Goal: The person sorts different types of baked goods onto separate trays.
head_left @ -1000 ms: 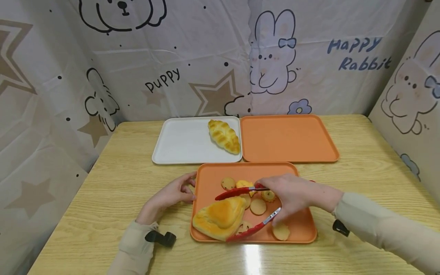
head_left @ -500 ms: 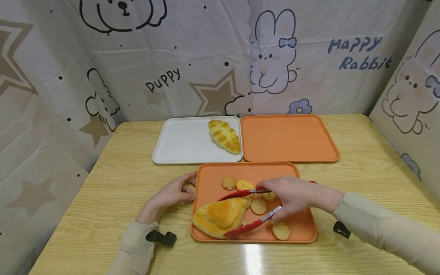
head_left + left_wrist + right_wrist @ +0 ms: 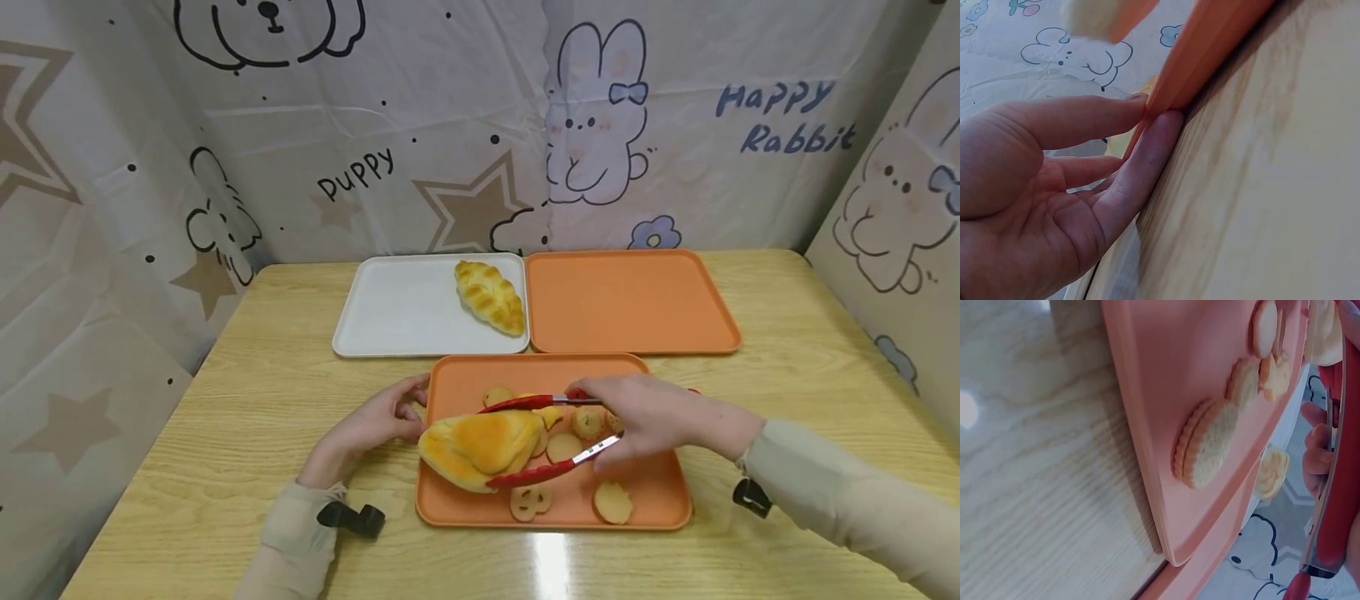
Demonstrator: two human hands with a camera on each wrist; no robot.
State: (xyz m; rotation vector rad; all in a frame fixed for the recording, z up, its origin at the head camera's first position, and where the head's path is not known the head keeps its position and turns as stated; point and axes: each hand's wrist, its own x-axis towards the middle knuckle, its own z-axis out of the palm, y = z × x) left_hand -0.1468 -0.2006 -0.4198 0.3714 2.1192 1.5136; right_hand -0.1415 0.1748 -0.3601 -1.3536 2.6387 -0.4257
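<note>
My right hand [image 3: 648, 417] grips red-handled tongs [image 3: 534, 475], whose two arms hold a large golden, roughly triangular bread [image 3: 476, 446]. The bread is raised over the left part of the near orange tray [image 3: 656, 492]. At that tray's left edge, my left hand [image 3: 378, 417] pinches the rim. In the left wrist view, the thumb lies on one side of the tray rim [image 3: 1194, 65] and a finger on the other. Several cookies lie in the tray, among them one with holes [image 3: 531, 502] and a scalloped one [image 3: 613, 502]. The bread covers part of the tray.
Behind, a white tray [image 3: 397, 308] carries a braided bread [image 3: 489, 298] at its right side. A second orange tray [image 3: 630, 300] stands beside it, touching or nearly so. A patterned cloth [image 3: 450, 125] hangs behind the wooden table [image 3: 247, 400].
The tongs have closed in on the large bread and raised it, uncovering the cookie with holes. The right hand has shifted slightly up and right. My left hand stays at the rim.
</note>
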